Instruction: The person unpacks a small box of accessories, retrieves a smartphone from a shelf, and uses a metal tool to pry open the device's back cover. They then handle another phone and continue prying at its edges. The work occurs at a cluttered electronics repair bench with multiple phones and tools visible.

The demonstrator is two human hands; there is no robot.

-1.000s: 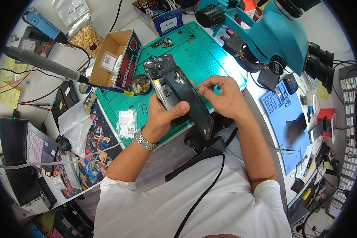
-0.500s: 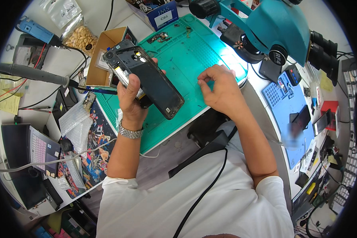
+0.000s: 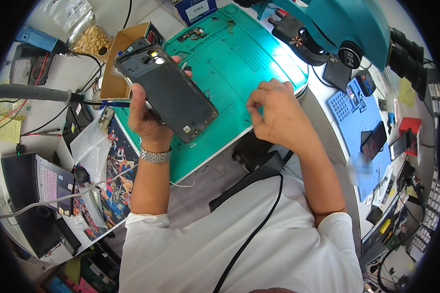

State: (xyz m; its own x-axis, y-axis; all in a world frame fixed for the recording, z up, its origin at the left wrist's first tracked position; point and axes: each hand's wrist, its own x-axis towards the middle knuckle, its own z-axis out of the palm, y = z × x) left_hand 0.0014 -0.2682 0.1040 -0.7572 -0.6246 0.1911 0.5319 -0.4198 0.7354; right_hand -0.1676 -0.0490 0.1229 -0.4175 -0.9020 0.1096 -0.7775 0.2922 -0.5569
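Note:
In my left hand [image 3: 149, 122] is a disassembled smartphone [image 3: 173, 93], tilted above the green work mat [image 3: 230, 105]. Its dark, flat face points up, with cut-outs near the upper end. My thumb lies along the near edge and the fingertips come round the far side. A second part shows behind the phone's upper left edge, mostly covered. To the right, over the mat's near edge, my right hand [image 3: 278, 115] has its fingers curled and the thumb close to the index finger. Whatever sits between those fingertips, if anything, is too small to name.
A teal microscope [image 3: 357, 29] overhangs the mat's right side. Behind the phone stands an open cardboard box [image 3: 117, 80]. Small phone parts [image 3: 193, 34] lie at the mat's far end. A blue mat [image 3: 347, 115] is at right, a laptop [image 3: 54, 183] at left.
The phone has moved slightly left and turned, so its dark face shows more fully and the part behind it less. My right hand stays near the same place, fingers curled.

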